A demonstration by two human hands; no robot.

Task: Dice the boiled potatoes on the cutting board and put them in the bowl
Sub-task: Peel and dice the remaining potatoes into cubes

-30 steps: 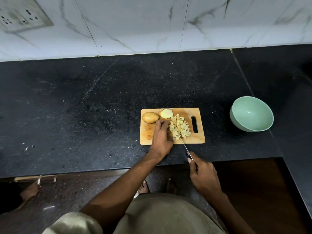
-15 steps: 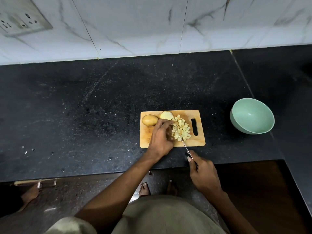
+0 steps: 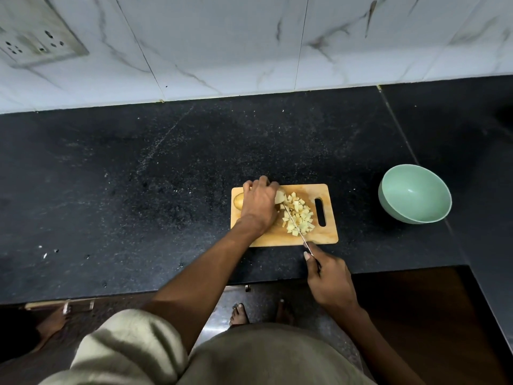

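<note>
- Wooden cutting board (image 3: pixel 327 236) lies on the black stone counter (image 3: pixel 138 190), near its front edge, with the slotted handle end toward the person's right
- Pale yellow diced potato (image 3: pixel 298 215) forms a loose heap on the middle of the board; this portion of the dicing appears complete
- Cut potato half (image 3: pixel 279 196), its flat face showing, sits at the far edge of the heap, partly under the fingertips of the left hand (image 3: pixel 259 205); the fingers curl over it, though how firmly they hold it cannot be told
- Whole potato (image 3: pixel 238 202), skin on and apparently uncut, rests at the left end of the board, mostly hidden behind the left hand
- Knife (image 3: pixel 294 223) is held by the right hand (image 3: pixel 329 282), which is closed around the dark handle just off the board's near edge; the thin blade runs diagonally through the heap, its tip close to the cut half
- Green bowl (image 3: pixel 415 194) stands on the counter well apart from the board, to its right; what shows of its interior holds no potato
- Judged progress: roughly the early-middle stage. One batch is diced; the cut half and the whole potato are yet to be diced, and the transfer to the bowl has not begun
- Judged step in hand: positioning the cut half for slicing, with the blade resting among the finished cubes
- Remaining work, in likely order: dice the half, dice the whole potato, then move all the cubes into the bowl
</note>
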